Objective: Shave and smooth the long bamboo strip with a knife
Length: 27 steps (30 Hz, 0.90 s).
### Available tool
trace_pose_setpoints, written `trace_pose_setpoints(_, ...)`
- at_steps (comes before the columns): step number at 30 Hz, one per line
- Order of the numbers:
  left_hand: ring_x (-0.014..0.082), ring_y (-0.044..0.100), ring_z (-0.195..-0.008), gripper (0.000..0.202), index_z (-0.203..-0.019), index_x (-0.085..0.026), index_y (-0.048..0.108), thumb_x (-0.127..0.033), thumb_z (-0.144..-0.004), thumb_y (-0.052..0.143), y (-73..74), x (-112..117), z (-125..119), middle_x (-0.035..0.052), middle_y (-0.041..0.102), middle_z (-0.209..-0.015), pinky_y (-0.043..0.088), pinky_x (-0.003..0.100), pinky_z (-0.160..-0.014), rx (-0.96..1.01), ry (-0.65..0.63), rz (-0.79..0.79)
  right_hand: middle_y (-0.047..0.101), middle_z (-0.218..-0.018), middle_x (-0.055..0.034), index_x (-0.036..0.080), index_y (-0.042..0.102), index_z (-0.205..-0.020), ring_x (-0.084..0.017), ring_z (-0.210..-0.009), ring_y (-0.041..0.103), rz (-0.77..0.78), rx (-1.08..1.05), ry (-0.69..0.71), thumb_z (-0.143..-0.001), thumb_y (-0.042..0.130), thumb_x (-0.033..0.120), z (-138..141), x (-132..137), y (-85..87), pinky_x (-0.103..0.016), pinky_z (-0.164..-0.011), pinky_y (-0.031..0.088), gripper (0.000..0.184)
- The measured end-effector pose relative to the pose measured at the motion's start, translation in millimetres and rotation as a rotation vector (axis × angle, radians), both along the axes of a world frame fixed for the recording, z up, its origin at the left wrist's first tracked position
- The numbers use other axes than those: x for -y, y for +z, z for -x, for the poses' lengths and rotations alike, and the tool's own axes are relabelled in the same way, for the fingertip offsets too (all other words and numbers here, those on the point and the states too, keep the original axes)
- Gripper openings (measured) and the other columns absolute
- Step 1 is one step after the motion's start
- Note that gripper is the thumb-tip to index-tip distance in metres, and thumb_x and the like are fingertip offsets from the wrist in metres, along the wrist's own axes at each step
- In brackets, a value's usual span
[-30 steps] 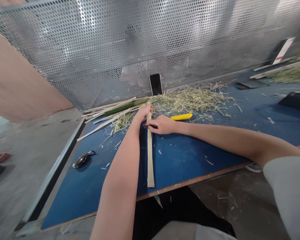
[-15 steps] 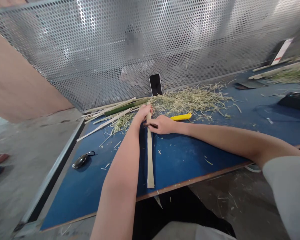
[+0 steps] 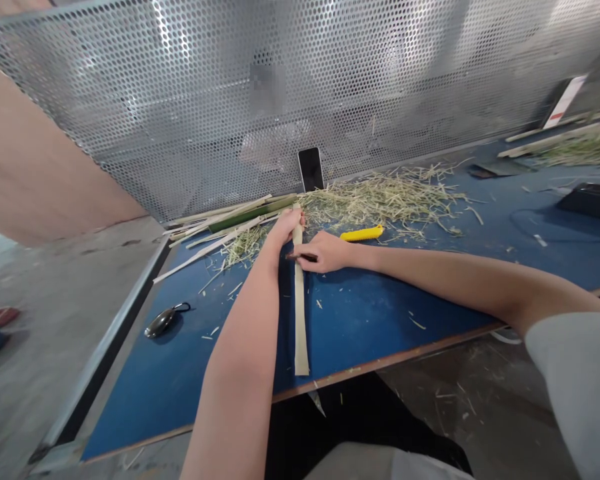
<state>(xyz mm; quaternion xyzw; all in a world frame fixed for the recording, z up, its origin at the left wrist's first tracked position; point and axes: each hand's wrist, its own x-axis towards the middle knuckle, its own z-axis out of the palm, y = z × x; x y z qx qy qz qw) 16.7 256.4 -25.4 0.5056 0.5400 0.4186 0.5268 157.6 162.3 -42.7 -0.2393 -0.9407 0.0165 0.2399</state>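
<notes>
A long pale bamboo strip [image 3: 301, 320] lies flat on the blue tabletop, its near end close to the table's front edge. My left hand [image 3: 288, 225] is closed on the strip's far part and presses it down. Just nearer to me, my right hand [image 3: 325, 253] grips a small dark blade-like tool [image 3: 300, 257], which lies crosswise over the strip. Its exact kind is mostly hidden by my fingers. Beyond my right wrist rests a yellow-handled utility knife [image 3: 362, 233].
A heap of thin shavings [image 3: 385, 200] spreads along the back. Bamboo lengths [image 3: 245, 217] lie at the back left. A phone [image 3: 311, 169] leans against the perforated metal screen [image 3: 190, 133]. A shiny dark object with a clip [image 3: 161, 323] sits on the left.
My right hand has drawn the dark tool slightly toward me along the strip. My left hand and the strip stay in place.
</notes>
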Motion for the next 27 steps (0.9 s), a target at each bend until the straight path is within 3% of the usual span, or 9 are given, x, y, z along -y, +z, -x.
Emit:
trace_pose_setpoints(4,0.0103,0.048,-0.043,0.030,-0.075,-0.021,0.055,-0.019,-0.104,0.061,-1.3,-2.3,0.9,-0.0031,0.054,-0.054,0.035,0.022,-0.048,-0.043,-0.010,0.000,0.075,-0.080,-0.0061,0.019,0.073,-0.109,-0.018,-0.061,0.056,-0.032,-0.038,-0.270,-0.103,0.051,0.033,2.4,-2.3,-1.4,-0.032,-0.063,0.029,0.027)
trace_pose_setpoints(10,0.0093,0.046,-0.045,0.028,-0.077,-0.020,0.056,-0.021,-0.105,0.060,-1.7,-2.4,-0.5,-0.0040,0.052,-0.053,0.038,0.021,-0.050,-0.014,0.010,0.011,0.074,-0.077,-0.0022,0.022,0.075,-0.112,-0.017,-0.061,0.057,-0.012,0.018,0.001,-0.104,0.049,0.034,0.5,0.5,-0.2,-0.029,-0.063,0.031,0.029)
trace_pose_setpoints(15,0.0109,0.048,-0.045,0.029,-0.076,-0.019,0.056,-0.019,-0.105,0.058,-0.4,-1.8,0.6,-0.0022,0.054,-0.055,0.035,0.023,-0.050,-0.068,-0.012,-0.002,0.076,-0.081,-0.0061,0.020,0.073,-0.113,-0.019,-0.061,0.056,-0.033,-0.024,-0.264,-0.102,0.051,0.032,2.8,-0.1,-0.2,-0.032,-0.063,0.028,0.028)
trace_pose_setpoints(20,0.0112,0.046,-0.046,0.027,-0.077,-0.020,0.057,-0.018,-0.104,0.060,0.8,0.2,-0.9,-0.0033,0.052,-0.054,0.040,0.024,-0.054,-0.016,0.021,0.006,0.073,-0.076,-0.0031,0.021,0.072,-0.107,-0.018,-0.061,0.056,0.022,0.006,-0.050,-0.103,0.051,0.033,0.8,1.2,0.7,-0.030,-0.064,0.030,0.025)
trace_pose_setpoints(25,0.0115,0.048,-0.047,0.028,-0.076,-0.020,0.057,-0.020,-0.104,0.059,2.0,2.3,-0.2,-0.0026,0.054,-0.056,0.039,0.024,-0.052,-0.057,0.001,-0.015,0.074,-0.080,-0.0046,0.020,0.071,-0.110,-0.018,-0.061,0.055,0.001,-0.053,-0.176,-0.101,0.051,0.031,1.4,-1.1,-1.0,-0.032,-0.064,0.029,0.024)
trace_pose_setpoints(27,0.0111,0.047,-0.047,0.030,-0.075,-0.020,0.056,-0.017,-0.105,0.057,1.8,2.5,-0.1,-0.0026,0.053,-0.055,0.038,0.023,-0.051,-0.051,-0.005,-0.017,0.072,-0.078,-0.0035,0.020,0.071,-0.108,-0.017,-0.060,0.053,0.029,-0.048,-0.111,-0.102,0.050,0.033,0.6,-1.2,-0.1,-0.031,-0.064,0.029,0.026)
